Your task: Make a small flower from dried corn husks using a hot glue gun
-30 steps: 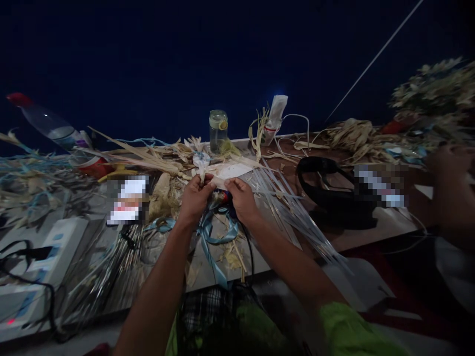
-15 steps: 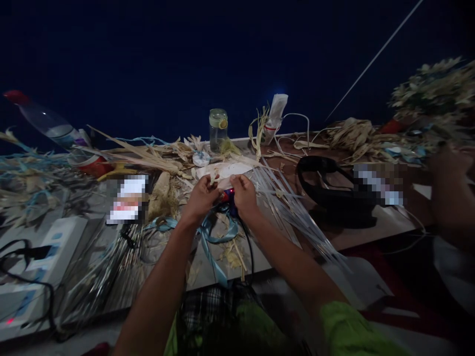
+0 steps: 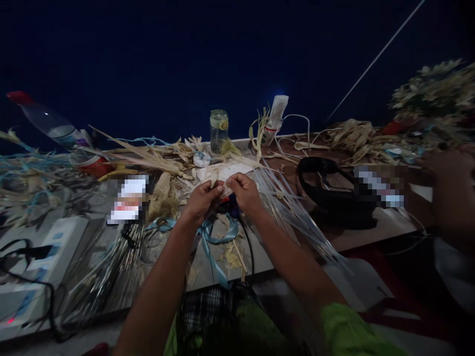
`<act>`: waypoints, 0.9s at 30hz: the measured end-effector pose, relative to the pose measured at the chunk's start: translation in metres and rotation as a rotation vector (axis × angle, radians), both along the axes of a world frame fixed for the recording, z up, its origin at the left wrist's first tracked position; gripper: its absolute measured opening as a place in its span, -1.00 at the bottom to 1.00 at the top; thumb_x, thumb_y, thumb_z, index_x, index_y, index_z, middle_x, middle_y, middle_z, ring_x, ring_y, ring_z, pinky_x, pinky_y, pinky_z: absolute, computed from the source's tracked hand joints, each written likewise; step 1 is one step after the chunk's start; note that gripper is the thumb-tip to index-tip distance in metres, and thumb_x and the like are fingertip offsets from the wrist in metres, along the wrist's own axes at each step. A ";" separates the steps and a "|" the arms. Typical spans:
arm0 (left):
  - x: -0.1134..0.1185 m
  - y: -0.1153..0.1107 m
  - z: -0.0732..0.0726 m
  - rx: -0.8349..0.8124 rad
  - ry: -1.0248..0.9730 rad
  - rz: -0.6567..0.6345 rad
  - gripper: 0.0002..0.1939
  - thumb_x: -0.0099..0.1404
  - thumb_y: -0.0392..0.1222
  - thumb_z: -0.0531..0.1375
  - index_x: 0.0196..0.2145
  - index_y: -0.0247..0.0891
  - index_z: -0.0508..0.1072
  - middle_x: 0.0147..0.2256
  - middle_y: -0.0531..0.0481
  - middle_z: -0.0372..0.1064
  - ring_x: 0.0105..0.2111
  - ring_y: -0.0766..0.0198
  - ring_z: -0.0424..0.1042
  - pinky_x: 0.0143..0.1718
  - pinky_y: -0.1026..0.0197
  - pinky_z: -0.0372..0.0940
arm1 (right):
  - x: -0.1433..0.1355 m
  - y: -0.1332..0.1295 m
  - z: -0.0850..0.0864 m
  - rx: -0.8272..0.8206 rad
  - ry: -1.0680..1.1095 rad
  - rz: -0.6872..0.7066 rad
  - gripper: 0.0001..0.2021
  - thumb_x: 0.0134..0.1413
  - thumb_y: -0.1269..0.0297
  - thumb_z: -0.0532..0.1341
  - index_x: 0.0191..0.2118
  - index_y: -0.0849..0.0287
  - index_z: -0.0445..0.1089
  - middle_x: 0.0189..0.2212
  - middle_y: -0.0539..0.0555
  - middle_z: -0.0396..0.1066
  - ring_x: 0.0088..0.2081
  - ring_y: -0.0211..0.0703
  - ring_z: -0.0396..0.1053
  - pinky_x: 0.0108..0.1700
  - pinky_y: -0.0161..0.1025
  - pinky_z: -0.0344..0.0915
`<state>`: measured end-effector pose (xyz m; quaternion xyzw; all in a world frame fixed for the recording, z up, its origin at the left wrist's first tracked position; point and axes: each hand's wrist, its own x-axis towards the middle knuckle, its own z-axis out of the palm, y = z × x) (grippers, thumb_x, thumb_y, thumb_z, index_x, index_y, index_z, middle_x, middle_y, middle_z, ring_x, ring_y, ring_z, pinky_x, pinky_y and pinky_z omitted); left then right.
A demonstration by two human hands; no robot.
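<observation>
Over the middle of the table, my left hand (image 3: 201, 201) and my right hand (image 3: 245, 195) come together, thumbs and fingertips pinched closed. Between them is a thin pale strip, apparently dried corn husk, mostly covered by the fingers. Right under the fingertips sits a small dark blue and red device (image 3: 230, 201) with a black cord running toward me. Light blue ribbon (image 3: 227, 232) lies curled below my wrists, among husk scraps. A white sheet (image 3: 237, 170) lies just beyond my fingers.
Clear plastic strips (image 3: 293, 207) and a black headband-like object (image 3: 330, 198) lie to the right. Leftward are a phone (image 3: 128, 200), thin wires (image 3: 107, 267) and a power strip (image 3: 55, 252). A jar (image 3: 218, 131) stands behind. Another person's arm (image 3: 451, 193) reaches in at far right.
My hands have drawn closer together, and the fingertips now nearly meet. The pale strip and the device's red light are less visible. The other person's hand at far right has shifted slightly left.
</observation>
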<state>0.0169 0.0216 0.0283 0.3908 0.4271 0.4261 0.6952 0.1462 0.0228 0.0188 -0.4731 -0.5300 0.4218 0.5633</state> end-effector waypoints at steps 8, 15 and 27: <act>-0.003 0.006 -0.007 0.059 -0.085 0.087 -0.71 -0.07 -0.15 0.28 -0.48 -0.28 0.23 -0.66 0.21 0.03 -0.73 0.56 -0.01 -0.73 0.44 -0.06 | 0.001 0.004 -0.010 -0.102 0.316 0.084 -0.60 -0.01 -0.09 0.00 -0.40 0.18 0.28 -0.63 -0.09 0.09 -0.59 -0.37 0.08 -0.51 -0.38 0.12; 0.000 0.005 -0.005 0.083 -0.116 0.143 -0.69 -0.08 -0.15 0.29 -0.47 -0.27 0.21 -0.66 0.23 0.01 -0.75 0.57 -0.05 -0.73 0.42 -0.09 | -0.011 -0.001 -0.013 -0.146 0.225 0.151 -0.73 -0.20 0.10 0.24 -0.42 0.18 0.26 -0.54 -0.10 0.23 -0.51 -0.39 0.15 -0.45 -0.41 0.16; -0.002 0.002 -0.003 -0.011 -0.059 -0.025 -0.65 -0.13 -0.11 0.32 -0.46 -0.31 0.27 -0.63 0.17 0.19 -0.70 0.54 0.12 -0.68 0.43 -0.04 | -0.006 0.003 -0.010 -0.253 0.312 0.132 -0.74 -0.21 0.16 0.24 -0.53 0.17 0.14 -0.72 -0.17 0.15 -0.68 -0.43 0.09 -0.61 -0.44 0.07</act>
